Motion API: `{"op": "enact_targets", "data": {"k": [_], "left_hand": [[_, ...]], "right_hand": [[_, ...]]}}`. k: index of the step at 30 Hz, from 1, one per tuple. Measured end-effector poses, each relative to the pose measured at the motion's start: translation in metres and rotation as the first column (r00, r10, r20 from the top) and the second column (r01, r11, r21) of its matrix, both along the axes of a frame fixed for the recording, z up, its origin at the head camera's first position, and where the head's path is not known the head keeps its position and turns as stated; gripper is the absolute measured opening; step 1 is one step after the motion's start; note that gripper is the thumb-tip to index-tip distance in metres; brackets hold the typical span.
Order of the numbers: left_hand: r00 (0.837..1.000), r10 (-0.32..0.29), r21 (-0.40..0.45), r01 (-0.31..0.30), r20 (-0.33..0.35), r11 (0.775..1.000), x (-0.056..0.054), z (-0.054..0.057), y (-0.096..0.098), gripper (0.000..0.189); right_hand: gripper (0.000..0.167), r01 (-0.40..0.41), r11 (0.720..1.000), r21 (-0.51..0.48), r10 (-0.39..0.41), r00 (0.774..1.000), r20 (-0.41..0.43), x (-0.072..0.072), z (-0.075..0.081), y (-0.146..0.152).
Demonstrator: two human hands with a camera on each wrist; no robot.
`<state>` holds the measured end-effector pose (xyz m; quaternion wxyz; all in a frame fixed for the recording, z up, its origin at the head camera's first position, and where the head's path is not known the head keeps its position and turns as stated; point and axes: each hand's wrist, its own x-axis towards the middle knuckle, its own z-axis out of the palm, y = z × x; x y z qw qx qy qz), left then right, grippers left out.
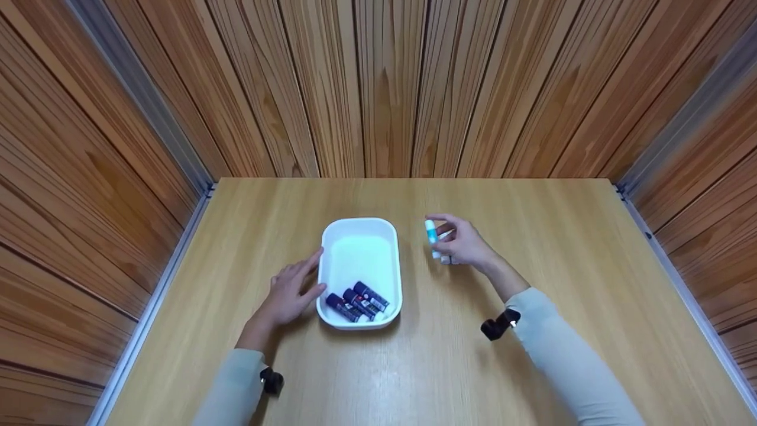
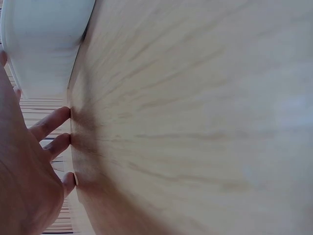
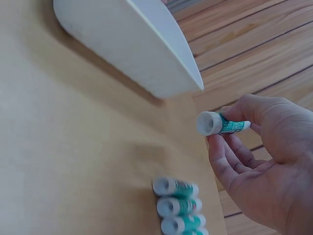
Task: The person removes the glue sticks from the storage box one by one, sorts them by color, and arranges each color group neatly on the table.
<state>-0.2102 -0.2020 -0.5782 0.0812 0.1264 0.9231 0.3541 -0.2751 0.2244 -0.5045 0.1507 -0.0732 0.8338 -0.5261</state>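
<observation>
A white tray [image 1: 359,248] holds three dark navy glue sticks [image 1: 358,302], lying slanted at its near end. My left hand [image 1: 290,293] touches the tray's left side with thumb and forefinger, its fingers spread. In the left wrist view, other fingertips [image 2: 61,113] of that hand rest on the table. To the right of the tray, my right hand [image 1: 464,241] pinches a white and teal glue stick [image 3: 222,124] between thumb and fingers, raised above the table. Below it, several matching teal glue sticks [image 3: 180,206] lie side by side; the head view mostly hides them behind the hand.
The wooden table [image 1: 378,378] spreads around the tray. Wood-panelled walls [image 1: 390,89] rise at the back and both sides, with metal rails [image 1: 159,307] along the side edges. A small black device [image 1: 500,324] is strapped at the right wrist.
</observation>
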Motion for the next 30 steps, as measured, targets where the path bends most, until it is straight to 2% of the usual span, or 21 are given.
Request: {"op": "enact_targets", "data": {"k": [5, 16, 25, 30], "left_hand": [[1.000, 0.002, -0.007, -0.002, -0.004, 1.000, 0.000, 0.000, 0.001, 0.081], [1.000, 0.004, -0.018, -0.004, -0.008, 1.000, 0.000, -0.001, 0.002, 0.081], [1.000, -0.004, -0.012, 0.004, -0.011, 1.000, 0.000, -0.003, 0.002, 0.082], [1.000, 0.000, -0.018, 0.000, -0.015, 1.000, -0.001, -0.001, 0.002, 0.082]], "right_hand": [[0.069, 0.023, 0.999, 0.044, -0.022, 1.000, -0.014, 0.001, -0.001, 0.019], [0.068, 0.053, 0.997, 0.064, -0.053, 0.999, -0.003, 0.007, -0.002, 0.055], [0.069, 0.077, 0.993, 0.093, -0.078, 0.997, 0.008, 0.014, -0.012, 0.087], [0.069, 0.100, 0.990, 0.104, -0.103, 0.994, 0.027, 0.013, -0.017, 0.094]]}}
